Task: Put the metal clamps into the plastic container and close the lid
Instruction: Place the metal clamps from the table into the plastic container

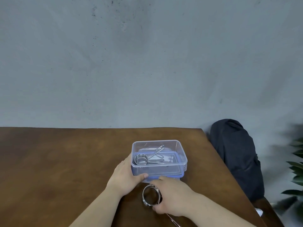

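A clear plastic container (182,151) stands on the brown table, resting on its blue-rimmed lid (177,175). One metal spring clamp (141,158) lies inside it, coil to the left, handles pointing right. My left hand (126,176) grips the container's near-left corner, thumb on the front wall. Just in front of the container, my right hand (170,196) is closed around a second metal clamp (150,196); its coil shows to the left of my fingers and a thin handle sticks out below my wrist.
The brown wooden table (65,161) runs to a grey wall behind. Its right edge slants close to the container. A dark bag (236,158) sits off the table on the right, with green plant leaves (296,167) beyond it.
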